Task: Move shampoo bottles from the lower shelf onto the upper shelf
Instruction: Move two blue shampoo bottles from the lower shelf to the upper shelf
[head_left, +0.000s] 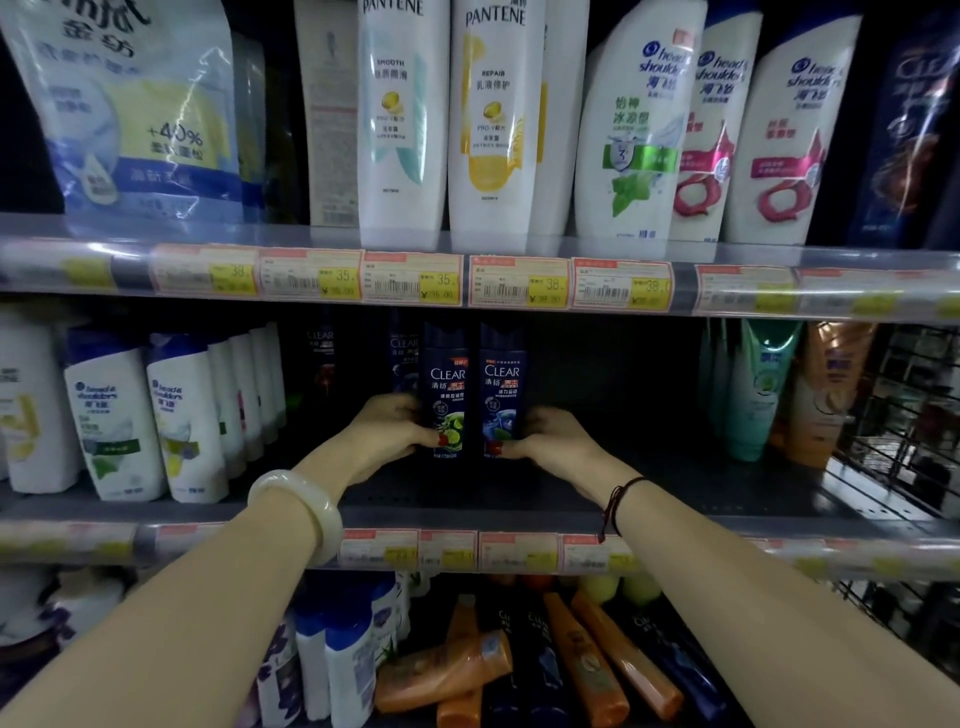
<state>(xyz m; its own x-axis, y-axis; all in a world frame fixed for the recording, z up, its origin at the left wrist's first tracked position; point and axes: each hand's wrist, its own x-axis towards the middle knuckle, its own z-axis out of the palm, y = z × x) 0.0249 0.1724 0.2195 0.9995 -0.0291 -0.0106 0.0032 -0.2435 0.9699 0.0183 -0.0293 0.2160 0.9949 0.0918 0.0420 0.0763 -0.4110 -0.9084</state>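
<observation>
Two dark blue Clear shampoo bottles stand upright side by side on the middle shelf (519, 499). My left hand (387, 431) grips the left Clear bottle (445, 379), thumb on its front. My right hand (550, 439) grips the right Clear bottle (503, 379) the same way. More dark Clear bottles (402, 353) stand behind them in shadow. The upper shelf (467, 244) above carries white Pantene bottles (493, 119) and Head & Shoulders bottles (634, 124).
White Head & Shoulders bottles (114, 415) fill the middle shelf's left; teal (758, 389) and orange (831, 389) bottles stand at its right. A blue refill pouch (130, 104) sits upper left. Orange tubes (597, 660) lie on the bottom shelf. A wire rack (904, 441) is at far right.
</observation>
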